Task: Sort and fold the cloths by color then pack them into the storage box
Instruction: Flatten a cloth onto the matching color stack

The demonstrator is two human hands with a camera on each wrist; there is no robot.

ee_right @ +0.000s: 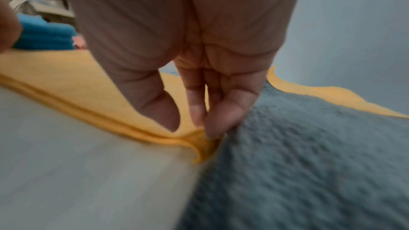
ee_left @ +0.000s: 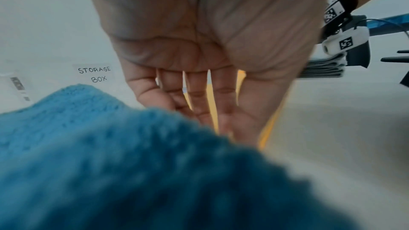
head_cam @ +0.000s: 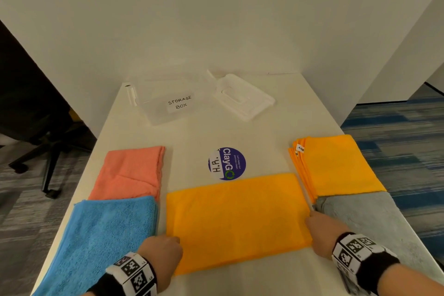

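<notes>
An orange cloth [head_cam: 237, 218], folded into a long rectangle, lies at the table's near middle. My left hand [head_cam: 176, 240] is at its left edge. In the left wrist view my left hand's thumb and fingers [ee_left: 221, 104] come together on that edge, their tips partly hidden by the blue cloth [ee_left: 110, 163]. My right hand [head_cam: 310, 215] pinches the right near corner, which bunches up between thumb and fingers [ee_right: 212, 121]. The clear storage box [head_cam: 168, 101] stands open at the back, with its lid [head_cam: 242, 96] beside it.
A folded blue cloth [head_cam: 103, 243] and a salmon cloth [head_cam: 129, 173] lie on the left. On the right are a stack of folded orange cloths [head_cam: 336, 166] and a grey cloth [head_cam: 367, 218]. A round sticker [head_cam: 227, 163] marks the table's middle. An office chair [head_cam: 36, 127] stands off to the left.
</notes>
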